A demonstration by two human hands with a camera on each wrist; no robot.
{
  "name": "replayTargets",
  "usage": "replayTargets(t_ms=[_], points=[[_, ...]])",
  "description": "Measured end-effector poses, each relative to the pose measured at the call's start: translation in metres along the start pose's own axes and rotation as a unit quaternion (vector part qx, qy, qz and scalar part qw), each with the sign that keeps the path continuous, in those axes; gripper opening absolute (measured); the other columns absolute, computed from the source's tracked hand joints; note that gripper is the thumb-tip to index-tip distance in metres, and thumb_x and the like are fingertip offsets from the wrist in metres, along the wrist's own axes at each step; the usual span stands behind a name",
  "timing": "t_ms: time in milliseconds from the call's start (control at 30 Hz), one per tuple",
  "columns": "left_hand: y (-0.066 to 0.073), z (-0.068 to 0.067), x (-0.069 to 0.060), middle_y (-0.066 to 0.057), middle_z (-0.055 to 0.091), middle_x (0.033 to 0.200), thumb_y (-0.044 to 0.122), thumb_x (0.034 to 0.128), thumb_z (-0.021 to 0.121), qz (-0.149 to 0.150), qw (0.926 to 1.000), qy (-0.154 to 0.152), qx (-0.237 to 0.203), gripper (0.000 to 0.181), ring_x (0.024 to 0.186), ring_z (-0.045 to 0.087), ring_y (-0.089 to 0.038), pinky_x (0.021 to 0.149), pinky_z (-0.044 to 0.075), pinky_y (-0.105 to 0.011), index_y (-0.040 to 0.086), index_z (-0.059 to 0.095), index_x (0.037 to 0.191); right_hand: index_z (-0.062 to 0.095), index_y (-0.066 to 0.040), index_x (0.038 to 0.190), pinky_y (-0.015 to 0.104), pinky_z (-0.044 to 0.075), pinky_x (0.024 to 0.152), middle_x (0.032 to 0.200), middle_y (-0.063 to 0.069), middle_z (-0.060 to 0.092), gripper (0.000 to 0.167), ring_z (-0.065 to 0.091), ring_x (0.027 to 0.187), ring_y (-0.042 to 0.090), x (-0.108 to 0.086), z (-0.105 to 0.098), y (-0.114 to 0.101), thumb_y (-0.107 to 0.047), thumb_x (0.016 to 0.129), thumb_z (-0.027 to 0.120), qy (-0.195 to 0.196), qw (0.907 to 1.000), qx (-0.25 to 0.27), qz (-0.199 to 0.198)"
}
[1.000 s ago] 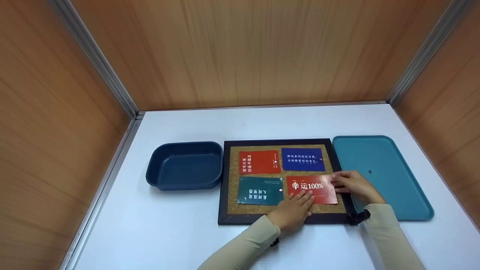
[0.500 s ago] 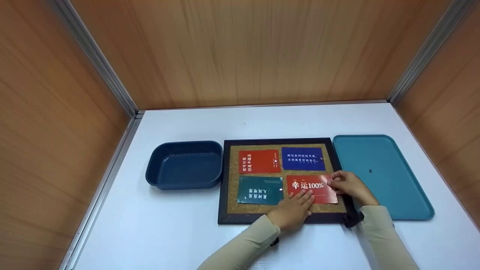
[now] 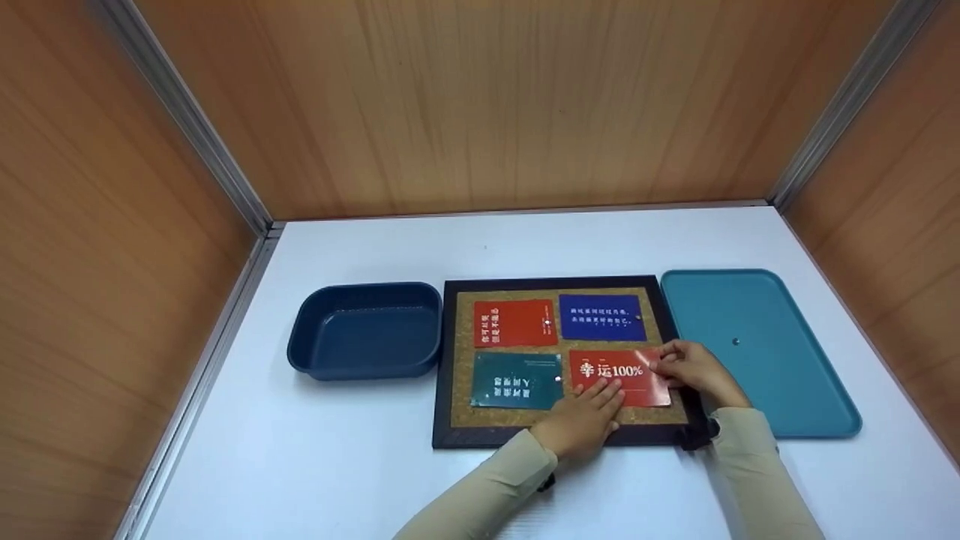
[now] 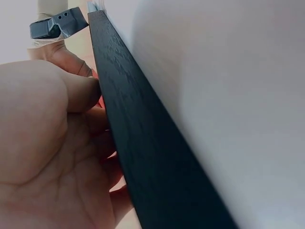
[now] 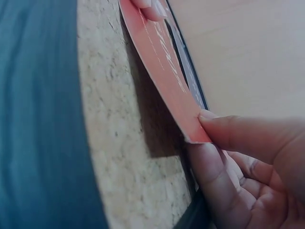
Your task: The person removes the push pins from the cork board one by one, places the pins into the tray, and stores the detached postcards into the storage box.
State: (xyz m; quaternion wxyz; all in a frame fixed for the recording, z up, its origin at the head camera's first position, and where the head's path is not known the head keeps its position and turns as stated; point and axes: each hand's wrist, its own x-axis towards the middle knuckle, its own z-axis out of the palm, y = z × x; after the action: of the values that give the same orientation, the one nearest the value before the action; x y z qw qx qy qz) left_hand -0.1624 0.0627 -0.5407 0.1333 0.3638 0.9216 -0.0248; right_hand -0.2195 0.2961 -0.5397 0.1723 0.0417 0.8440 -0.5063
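Observation:
A red card (image 3: 637, 388) printed with white characters and "100%" lies at the lower right of a dark-framed cork board (image 3: 462, 375). My right hand (image 3: 697, 373) pinches the card's right edge between thumb and finger. In the right wrist view, that end of the card (image 5: 174, 102) stands raised off the cork, casting a shadow. With fairly straight fingers, my left hand (image 3: 577, 421) rests on the card's lower left part. The left wrist view has the palm (image 4: 43, 143) beside the board's dark frame (image 4: 138, 133); its fingertips are hidden there.
Another red card (image 3: 517, 328), a blue card (image 3: 600, 330) and a green card (image 3: 517, 364) lie on the board. A dark blue basin (image 3: 300, 367) stands to its left. The teal tray (image 3: 780, 375) on the right holds a small pin (image 3: 736, 341).
My right hand has shifted slightly left, and its thumb has come over the card's right edge into a pinch. The left hand stays on the card.

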Motion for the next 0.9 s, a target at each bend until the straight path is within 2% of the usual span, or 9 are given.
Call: replayTargets(t_ms=[167,400,500,733,900], points=[[0.000,0.001,0.000,0.009,0.013,0.161,0.040,0.1050,0.024,0.009,0.9999,0.009,-0.009,0.052,0.149,0.012,-0.010,0.120,0.019,-0.030,0.025,0.020,0.154,0.048,0.016,0.119,0.022,0.057,0.062,0.090,0.007,0.061,0.041,0.063,0.068,0.007,0.001,-0.001,0.000,-0.008,0.089,0.062,-0.010,0.9999,0.005,-0.002],[-0.005,-0.001,-0.001,0.009,0.012,0.162,0.044,0.1038,0.029,0.011,0.9977,0.005,-0.066,0.054,0.149,0.012,-0.010,0.121,0.020,-0.033,0.026,0.020,0.154,0.048,0.015,0.118,0.023,0.057,0.062,0.091,0.007,0.061,0.039,0.063,0.069,0.008,0.001,0.000,-0.001,-0.007,0.088,0.062,-0.008,0.9999,0.009,0.005],[-0.008,-0.003,-0.002,0.007,0.015,0.162,0.044,0.1035,0.032,0.019,0.9958,0.012,-0.089,0.055,0.149,0.015,-0.013,0.120,0.023,-0.035,0.025,0.022,0.154,0.049,0.015,0.118,0.023,0.057,0.061,0.090,0.007,0.061,0.039,0.063,0.069,0.008,0.001,0.000,-0.002,-0.007,0.088,0.062,-0.008,0.9999,0.007,0.004],[-0.020,-0.010,-0.005,0.000,0.027,0.158,0.040,0.1035,0.036,0.045,0.9886,0.062,-0.130,0.052,0.146,0.028,-0.019,0.118,0.027,-0.035,0.021,0.030,0.152,0.048,0.015,0.117,0.022,0.057,0.061,0.089,0.006,0.062,0.039,0.063,0.068,0.007,0.002,-0.001,-0.001,-0.007,0.088,0.062,-0.012,0.9999,0.007,-0.004],[-0.032,-0.016,-0.008,-0.003,0.039,0.153,0.035,0.1028,0.041,0.062,0.9788,0.113,-0.159,0.050,0.140,0.039,-0.018,0.114,0.034,-0.036,0.020,0.036,0.150,0.049,0.015,0.115,0.021,0.057,0.060,0.087,0.005,0.062,0.038,0.063,0.067,0.007,0.002,-0.002,0.000,-0.006,0.088,0.062,-0.016,0.9998,0.013,-0.007]])
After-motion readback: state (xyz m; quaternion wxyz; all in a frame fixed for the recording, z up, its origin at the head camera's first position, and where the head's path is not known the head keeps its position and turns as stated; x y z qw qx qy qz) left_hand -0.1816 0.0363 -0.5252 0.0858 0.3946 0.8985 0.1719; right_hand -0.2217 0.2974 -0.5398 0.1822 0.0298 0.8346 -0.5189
